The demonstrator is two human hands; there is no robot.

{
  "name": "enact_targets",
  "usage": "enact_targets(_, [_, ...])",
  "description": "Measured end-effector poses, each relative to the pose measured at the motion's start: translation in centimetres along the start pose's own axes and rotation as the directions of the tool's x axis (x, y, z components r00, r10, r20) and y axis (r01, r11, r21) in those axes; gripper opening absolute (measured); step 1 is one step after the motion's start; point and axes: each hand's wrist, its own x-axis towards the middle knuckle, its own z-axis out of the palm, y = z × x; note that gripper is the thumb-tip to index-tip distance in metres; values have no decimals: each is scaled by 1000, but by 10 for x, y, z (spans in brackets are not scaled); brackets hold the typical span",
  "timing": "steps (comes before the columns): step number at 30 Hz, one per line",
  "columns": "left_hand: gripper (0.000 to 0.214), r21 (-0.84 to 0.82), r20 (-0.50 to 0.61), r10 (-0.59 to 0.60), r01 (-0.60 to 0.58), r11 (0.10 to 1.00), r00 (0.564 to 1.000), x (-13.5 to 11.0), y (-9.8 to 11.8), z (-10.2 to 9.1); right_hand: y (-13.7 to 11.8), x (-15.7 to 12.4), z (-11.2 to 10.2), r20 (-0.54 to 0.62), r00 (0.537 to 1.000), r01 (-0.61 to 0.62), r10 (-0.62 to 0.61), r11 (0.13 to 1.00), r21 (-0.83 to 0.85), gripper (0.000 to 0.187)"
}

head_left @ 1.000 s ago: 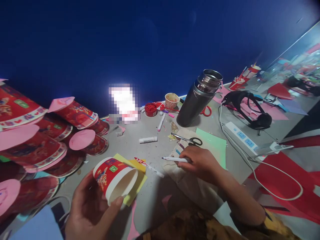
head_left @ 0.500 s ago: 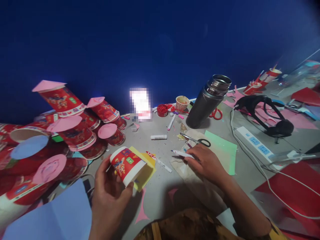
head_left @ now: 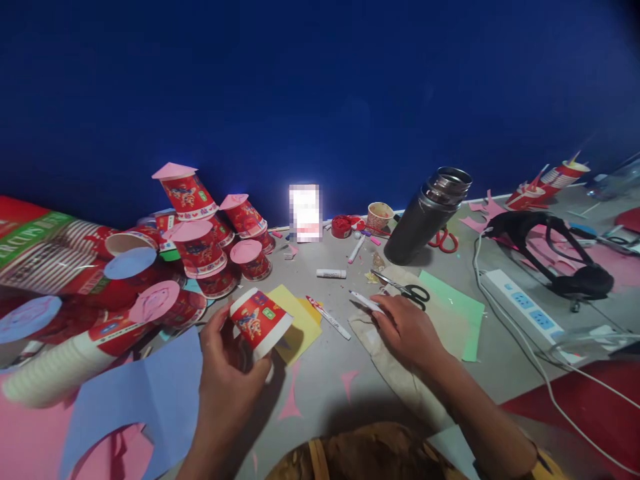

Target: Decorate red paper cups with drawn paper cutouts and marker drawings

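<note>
A red printed paper cup (head_left: 261, 322) with white bands is tilted in my left hand (head_left: 233, 363), whose fingers and thumb wrap its sides. My right hand (head_left: 403, 327) is closed on a white marker pen (head_left: 367, 301), its tip pointing left, above a beige cloth (head_left: 395, 373). Between the hands a white and red marker (head_left: 327, 317) lies on the table. Yellow paper (head_left: 303, 327) is partly behind the cup. Black-handled scissors (head_left: 405, 289) rest just beyond my right hand, beside green paper (head_left: 473, 313).
Stacked red cups with pink paper tops (head_left: 203, 248) stand at the left, near blue paper (head_left: 173, 393). A dark flask (head_left: 417, 223) is at the back, with a glue stick (head_left: 331, 273) to its left. On the right are a power strip (head_left: 523, 307) with white cables and a black headset (head_left: 555, 260).
The view has swung left, so most things appear farther right and more cups show at the left. My hands still hold the cup and the marker pen.
</note>
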Motion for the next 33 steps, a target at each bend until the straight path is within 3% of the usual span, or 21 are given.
enact_targets(4, [89,74,-37,22,-19,997,999,-2,-5,-6,5,-9,4,-5,1000,10,-11,997,-77,22])
enact_targets(11, [91,-45,2,-61,61,997,998,-2,-8,-7,-13,3,0,-19,999,40,-43,987,-153,13])
enact_targets(14, [86,-74,-5,-87,87,993,996,0,-6,-7,-40,21,-1,181,981,88,-65,989,-120,18])
enact_targets(17, [91,-74,-41,-118,114,991,992,1,-7,-7,-70,39,7,432,899,159,-70,972,-172,39])
enact_targets(21, [99,-63,-45,-172,169,984,984,2,-12,-11,-90,53,18,538,843,131,18,963,-237,33])
enact_targets(24, [102,-51,-20,-215,214,976,976,4,-14,-15,-83,54,15,520,854,49,12,993,-103,49])
enact_targets(26, [103,-25,-12,-237,237,971,971,5,-15,-15,-71,54,8,447,894,-14,-33,995,100,46])
enact_targets(30, [106,53,19,-265,264,963,964,6,-18,-14,-38,63,-13,320,944,-92,-75,874,477,45])
enact_targets(32, [108,93,21,-252,249,964,968,5,-21,-13,-22,79,-22,302,950,-120,-75,808,577,51])
enact_targets(33, [109,110,18,-236,233,966,972,4,-22,-13,-14,90,-25,239,970,-108,-48,795,597,46])
